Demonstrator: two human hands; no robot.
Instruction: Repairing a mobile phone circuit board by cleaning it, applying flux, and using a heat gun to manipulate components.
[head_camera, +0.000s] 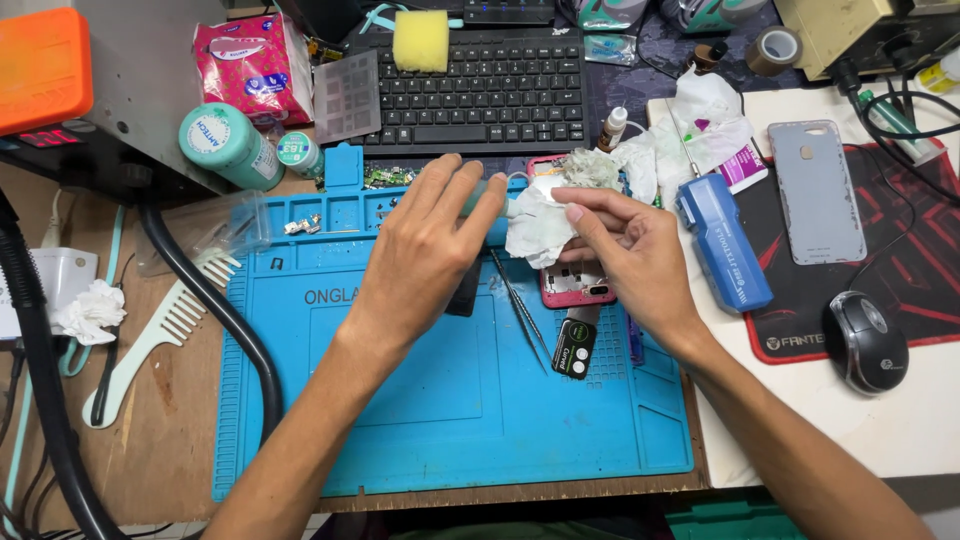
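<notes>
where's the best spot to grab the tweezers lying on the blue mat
Grip the tweezers by the upper part of their two arms, coming from above with a pinch across their width. They lie flat on the blue mat, pointed tips toward the lower right beside a small black part, so the upper end, near the left hand, is safest.

- a soft pink plastic tissue packet with white and blue label patches lies near the desk's far left corner, left of the keyboard;
- a teal cylindrical bottle with a round white printed label on its cap lies on its side just off the blue mat's far left corner; a smaller teal bottle with a white label face lies beside it;
- a small red-lit display sits on the dark unit at the desk's left edge;
- a small black tag with a green-and-white label lies on the mat's right part;
- a white-and-magenta sachet lies by the right pad's far edge.
</notes>
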